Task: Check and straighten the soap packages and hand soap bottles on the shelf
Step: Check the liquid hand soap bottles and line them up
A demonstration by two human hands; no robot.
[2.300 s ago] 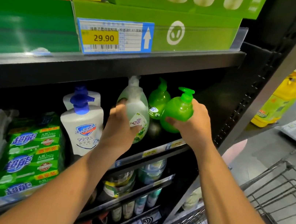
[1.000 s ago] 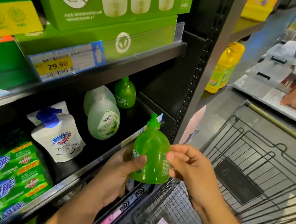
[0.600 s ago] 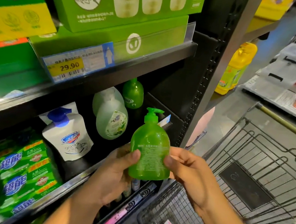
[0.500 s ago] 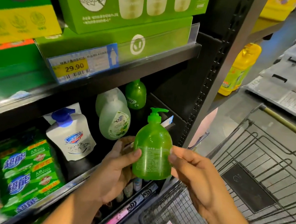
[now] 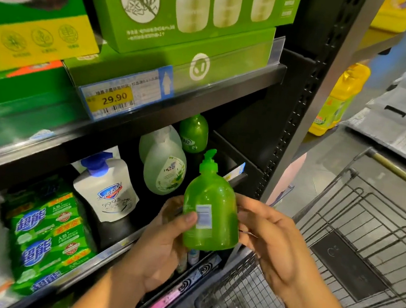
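Green soap bottle [image 5: 209,215] is off the shelf [image 5: 116,247], upright just in front of it, left hand [image 5: 165,243] wrapped round it, right hand [image 5: 270,240] pinching the other side. Looks like the checking step; next it needs turning label-out and setting down beside the pale bottle [image 5: 163,174].

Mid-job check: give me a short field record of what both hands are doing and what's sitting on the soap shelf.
held: translucent green plastic pump bottle, nearly upright, off the black shelf
left hand: grips bottle, thumb beside its small label
right hand: holds bottle's right side
on shelf: pale green pump bottle, dark green bottle further back, white bottle with blue pump, green wrapped soap packages
nearby: wire shopping cart
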